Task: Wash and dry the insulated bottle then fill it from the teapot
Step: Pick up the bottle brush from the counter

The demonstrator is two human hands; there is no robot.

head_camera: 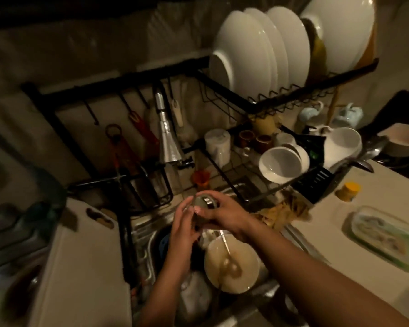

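Insulated bottle (204,202) held over the back edge of the sink (142,234), just below and in front of the metal spout (169,140), a position that suits rinsing and lets runoff fall into the basin.

Left to right:
- A pale cutting board (80,260) lies on the counter along the sink's left edge.
- The left hand (183,228) rises from the basin with its fingers laid against the bottle's near side. Blur hides whether they clasp the bottle or only rub it, so this hold cannot be told.
- The right hand (224,214) reaches in from the right, its fingers wrapped firmly round the bottle's body. It carries the weight and tilts the metal-rimmed end up and back.
- A soiled plate (246,260) with a spoon (229,263) across it sits in the basin under the right forearm.
- On the dish rack (293,95) behind the sink's right corner, white plates (246,50) stand on edge to drain, with white bowls (281,164) tipped on the tier below.
- On the right-hand counter (328,232), a yellow-lidded jar (348,191) stands near the back edge and a patterned tray (387,237) lies nearer the front.

Judged stage: washing under way, with drying and filling not yet begun.
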